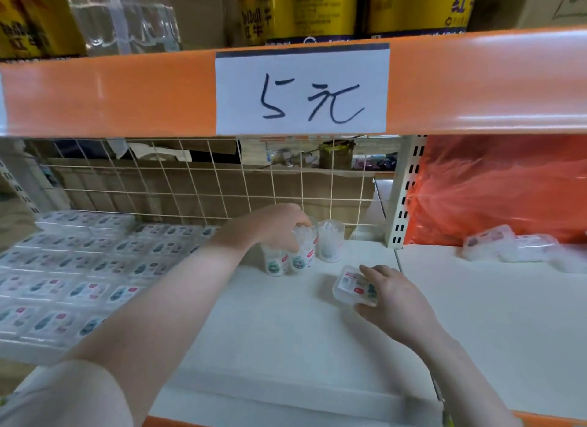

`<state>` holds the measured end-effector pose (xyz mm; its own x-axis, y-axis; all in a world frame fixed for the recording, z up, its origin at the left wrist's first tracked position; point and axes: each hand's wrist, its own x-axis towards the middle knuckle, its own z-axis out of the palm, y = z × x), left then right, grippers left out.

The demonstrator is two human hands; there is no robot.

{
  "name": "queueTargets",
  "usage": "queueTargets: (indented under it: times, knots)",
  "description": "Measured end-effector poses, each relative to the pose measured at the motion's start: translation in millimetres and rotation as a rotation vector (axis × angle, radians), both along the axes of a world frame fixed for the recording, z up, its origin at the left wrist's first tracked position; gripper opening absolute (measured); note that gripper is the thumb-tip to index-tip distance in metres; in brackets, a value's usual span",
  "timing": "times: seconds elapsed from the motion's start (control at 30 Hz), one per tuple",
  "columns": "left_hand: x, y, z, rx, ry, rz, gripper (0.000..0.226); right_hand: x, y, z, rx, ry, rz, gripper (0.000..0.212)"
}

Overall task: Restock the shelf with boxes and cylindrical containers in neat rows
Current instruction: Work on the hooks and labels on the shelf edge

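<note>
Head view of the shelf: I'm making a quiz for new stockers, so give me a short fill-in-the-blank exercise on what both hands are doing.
1. The left hand grips the tops of ____ cylindrical containers.
2. The right hand holds a flat ____ box.
3. The flat packs lie in rows to the ____ of the containers.
4. The price sign hangs on an ____ beam.

Missing words: two; clear plastic; left; orange
</note>
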<state>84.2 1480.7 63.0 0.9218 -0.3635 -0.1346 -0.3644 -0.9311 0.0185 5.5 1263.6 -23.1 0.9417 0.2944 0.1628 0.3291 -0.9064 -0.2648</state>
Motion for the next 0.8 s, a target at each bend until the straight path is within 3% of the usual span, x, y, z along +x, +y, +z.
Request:
queueTargets:
  times: [0.43,0.8]
  knots:
    - [16,7,-22,-0.008,0.017,-0.053,0.052,9,12,1,-0.012,0.013,-0.041,0.063]
    - [13,14,-33,-0.047,-0.058,-0.101,0.06,7,16,-5,-0.006,0.049,-0.064,0.066]
